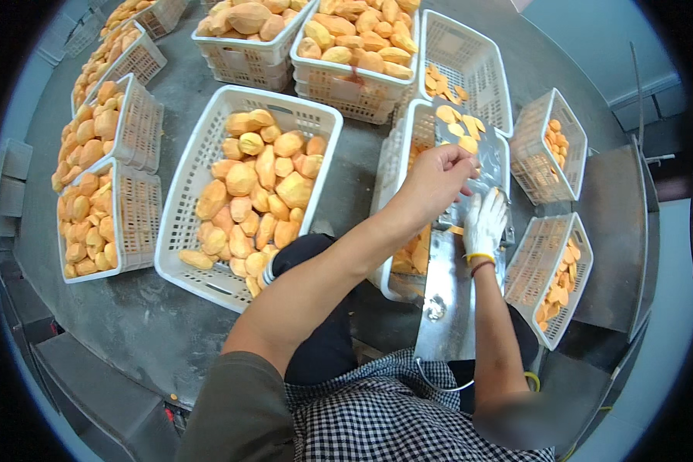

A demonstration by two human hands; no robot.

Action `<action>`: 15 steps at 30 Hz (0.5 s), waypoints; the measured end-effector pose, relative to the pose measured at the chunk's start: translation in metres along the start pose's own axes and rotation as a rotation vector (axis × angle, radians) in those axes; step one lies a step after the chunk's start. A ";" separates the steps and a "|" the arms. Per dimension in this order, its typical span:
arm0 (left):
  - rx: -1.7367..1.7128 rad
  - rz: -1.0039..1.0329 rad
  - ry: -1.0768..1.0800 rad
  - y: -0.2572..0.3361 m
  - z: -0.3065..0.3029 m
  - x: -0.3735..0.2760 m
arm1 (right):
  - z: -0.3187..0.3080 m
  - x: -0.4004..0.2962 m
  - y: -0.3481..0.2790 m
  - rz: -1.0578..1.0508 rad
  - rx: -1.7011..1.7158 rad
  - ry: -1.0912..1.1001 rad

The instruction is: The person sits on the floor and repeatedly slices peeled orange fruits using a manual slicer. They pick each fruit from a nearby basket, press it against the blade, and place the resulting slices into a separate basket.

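A long metal slicing board lies across a white plastic crate in front of me. My right hand, in a white glove, rests flat on the board with fingers stretched forward. A bit of orange tuber shows beside the glove; whatever lies under the palm is hidden. My bare left hand is above the board, just ahead of the glove, its fingers curled together. Whether it pinches a slice cannot be seen. Thin orange slices lie on the board's far end, and cut pieces show in the crate below.
At my left stands a large white crate of peeled sweet potatoes. Stacked full crates are beyond it, and more line the far left. Smaller crates of pieces stand at right, near a metal panel.
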State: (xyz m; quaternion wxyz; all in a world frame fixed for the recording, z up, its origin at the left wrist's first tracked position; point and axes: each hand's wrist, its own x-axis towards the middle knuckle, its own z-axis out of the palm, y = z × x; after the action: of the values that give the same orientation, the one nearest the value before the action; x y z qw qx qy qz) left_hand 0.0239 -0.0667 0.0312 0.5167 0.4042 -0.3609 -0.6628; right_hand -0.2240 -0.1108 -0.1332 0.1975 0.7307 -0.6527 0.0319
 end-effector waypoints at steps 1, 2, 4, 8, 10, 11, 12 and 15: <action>-0.039 0.027 -0.034 0.012 -0.007 -0.010 | 0.003 0.013 -0.001 -0.029 -0.023 -0.040; -0.012 0.081 -0.029 0.022 -0.019 -0.015 | 0.007 0.025 -0.003 0.053 0.062 -0.103; 0.068 0.118 0.076 0.025 -0.058 -0.021 | 0.004 0.046 -0.010 0.110 0.130 -0.195; 0.749 0.180 0.569 -0.078 -0.211 0.002 | 0.020 0.077 -0.014 0.018 0.215 -0.189; 1.145 0.155 0.688 -0.137 -0.283 0.019 | 0.023 0.085 -0.023 -0.023 0.267 -0.186; 1.226 0.158 0.644 -0.155 -0.304 0.032 | 0.024 0.086 -0.024 -0.026 0.301 -0.180; 1.285 0.131 0.626 -0.164 -0.309 0.051 | 0.024 0.084 -0.019 -0.031 0.308 -0.156; 1.668 -0.139 0.544 -0.195 -0.346 0.091 | 0.019 0.085 -0.028 -0.085 0.348 -0.109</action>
State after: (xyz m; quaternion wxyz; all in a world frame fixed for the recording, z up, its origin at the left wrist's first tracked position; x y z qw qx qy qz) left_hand 0.2494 -0.1364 -0.3009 0.0798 0.8148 -0.5665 -0.0939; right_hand -0.1885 -0.1948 -0.1316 0.0338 0.7813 -0.6157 0.0963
